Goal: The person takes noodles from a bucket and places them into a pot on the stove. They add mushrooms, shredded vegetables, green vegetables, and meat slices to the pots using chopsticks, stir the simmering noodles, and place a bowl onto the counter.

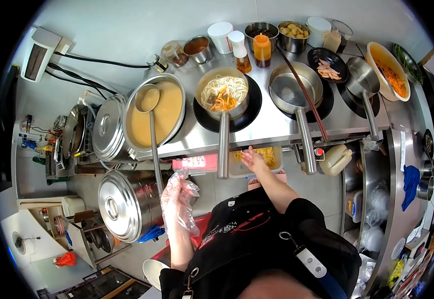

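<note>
My right hand [253, 160] is bare, its fingers stretched out and holding nothing visible. It is at a clear tub [242, 174] below the counter edge, beside yellow food [267, 155]. A loose clear plastic glove covers my left hand [176, 194], and its folds hide how the fingers are set. That hand is next to the handle end of a ladle [148, 99]; whether it touches the handle, I cannot tell. The ladle's bowl rests in a pot of tan broth [169, 107]. Ahead, a saucepan [224, 142] holds pale noodles [227, 89] and orange shreds.
Right of the noodles stand a second saucepan [304, 134] with chopsticks [306, 99] across it, and a smaller pan [369, 117]. Their handles jut over the counter edge. Sauce bottles [262, 50] line the back. A lidded steel pot [119, 207] stands at left.
</note>
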`<action>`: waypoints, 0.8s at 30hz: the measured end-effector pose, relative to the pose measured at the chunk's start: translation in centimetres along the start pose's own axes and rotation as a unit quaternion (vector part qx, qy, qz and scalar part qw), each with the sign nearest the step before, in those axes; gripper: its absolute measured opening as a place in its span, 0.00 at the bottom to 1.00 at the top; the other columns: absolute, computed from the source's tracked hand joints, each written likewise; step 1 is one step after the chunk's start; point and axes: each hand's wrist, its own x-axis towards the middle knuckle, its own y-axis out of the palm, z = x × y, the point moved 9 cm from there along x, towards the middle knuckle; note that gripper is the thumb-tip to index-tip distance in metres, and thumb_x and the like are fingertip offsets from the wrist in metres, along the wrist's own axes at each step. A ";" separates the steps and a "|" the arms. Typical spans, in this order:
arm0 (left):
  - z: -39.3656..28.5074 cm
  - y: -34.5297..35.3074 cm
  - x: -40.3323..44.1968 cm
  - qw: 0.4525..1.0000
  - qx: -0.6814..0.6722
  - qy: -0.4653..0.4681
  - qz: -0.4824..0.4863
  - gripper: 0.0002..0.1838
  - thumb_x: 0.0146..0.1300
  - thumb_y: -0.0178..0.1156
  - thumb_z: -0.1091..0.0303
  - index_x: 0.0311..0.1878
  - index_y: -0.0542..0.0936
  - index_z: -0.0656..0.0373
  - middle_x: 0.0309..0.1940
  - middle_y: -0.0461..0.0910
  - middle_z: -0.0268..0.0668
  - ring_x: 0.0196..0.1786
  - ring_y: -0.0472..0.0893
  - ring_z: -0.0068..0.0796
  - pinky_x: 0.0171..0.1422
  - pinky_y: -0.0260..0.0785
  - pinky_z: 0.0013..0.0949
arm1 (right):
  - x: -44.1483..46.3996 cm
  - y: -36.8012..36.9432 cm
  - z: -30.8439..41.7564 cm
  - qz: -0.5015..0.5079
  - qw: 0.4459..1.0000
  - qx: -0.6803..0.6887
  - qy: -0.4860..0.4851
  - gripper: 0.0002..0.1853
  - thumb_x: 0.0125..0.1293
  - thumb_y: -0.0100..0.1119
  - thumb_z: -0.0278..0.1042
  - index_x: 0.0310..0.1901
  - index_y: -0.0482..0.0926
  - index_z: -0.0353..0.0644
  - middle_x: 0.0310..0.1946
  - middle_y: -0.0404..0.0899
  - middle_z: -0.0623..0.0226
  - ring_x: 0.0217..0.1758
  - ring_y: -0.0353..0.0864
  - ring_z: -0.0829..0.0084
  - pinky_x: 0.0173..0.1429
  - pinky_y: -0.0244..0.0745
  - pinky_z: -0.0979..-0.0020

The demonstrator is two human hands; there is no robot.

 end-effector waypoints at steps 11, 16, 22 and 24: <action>2.0 0.0 2.7 0.998 -0.012 -0.040 -0.042 0.14 0.68 0.60 0.65 0.48 0.78 0.69 0.27 0.77 0.36 0.29 0.78 0.26 0.34 0.75 0.27 | -5.9 -0.6 -1.0 0.063 0.981 -0.173 0.057 0.21 0.71 0.55 0.44 0.58 0.73 0.40 0.53 0.78 0.58 0.50 0.79 0.64 0.57 0.75 0.62; 1.5 1.9 4.8 0.999 -0.031 -0.009 -0.017 0.15 0.68 0.60 0.65 0.51 0.78 0.68 0.29 0.80 0.32 0.30 0.78 0.22 0.36 0.73 0.26 | -27.2 8.8 7.6 0.355 0.837 -0.416 0.001 0.15 0.72 0.54 0.38 0.53 0.76 0.38 0.43 0.81 0.62 0.45 0.82 0.72 0.46 0.80 0.70; 2.8 1.5 6.4 0.997 -0.066 -0.014 -0.046 0.12 0.67 0.60 0.69 0.47 0.77 0.70 0.33 0.79 0.37 0.31 0.77 0.26 0.37 0.73 0.26 | -29.9 11.1 31.0 0.022 0.596 -0.623 -0.506 0.08 0.66 0.56 0.28 0.45 0.80 0.38 0.41 0.83 0.54 0.44 0.84 0.60 0.49 0.78 0.66; 3.1 1.9 6.3 0.996 -0.069 -0.011 -0.047 0.13 0.67 0.59 0.69 0.47 0.77 0.71 0.34 0.79 0.38 0.31 0.77 0.27 0.37 0.73 0.26 | -28.4 11.8 34.6 -0.053 0.344 -0.712 -0.610 0.19 0.56 0.55 0.18 0.51 0.77 0.38 0.42 0.79 0.52 0.47 0.79 0.52 0.53 0.76 0.59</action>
